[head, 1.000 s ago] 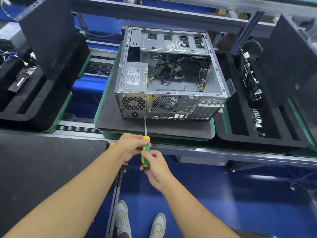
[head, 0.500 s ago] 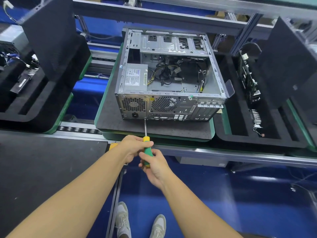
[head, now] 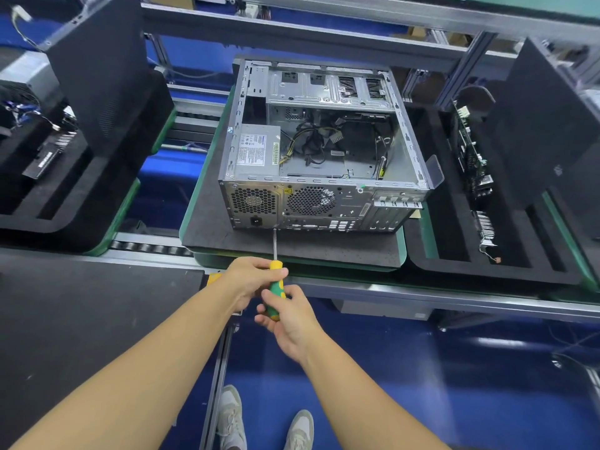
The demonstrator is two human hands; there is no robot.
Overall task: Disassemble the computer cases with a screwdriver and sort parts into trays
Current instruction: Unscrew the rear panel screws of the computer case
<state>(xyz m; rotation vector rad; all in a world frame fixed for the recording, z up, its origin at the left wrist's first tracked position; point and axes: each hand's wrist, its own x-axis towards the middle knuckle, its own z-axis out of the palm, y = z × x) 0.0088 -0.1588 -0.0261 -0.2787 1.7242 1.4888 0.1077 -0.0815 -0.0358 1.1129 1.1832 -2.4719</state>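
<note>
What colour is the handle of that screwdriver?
Green and yellow: the screwdriver handle shows clearly in the head view.

Open computer case [head: 319, 151] on side; screwdriver [head: 275, 280] tip at rear panel.

Computer case [head: 324, 190], centre frame: bare grey sheet metal, dull sheen, perforated rear. Screwdriver [head: 275, 280]: glossy yellow-green plastic handle, bright steel shaft. Pad [head: 292, 245] under case: matt black foam, slightly rough. Trays [head: 487, 267] right: same foam.
</note>
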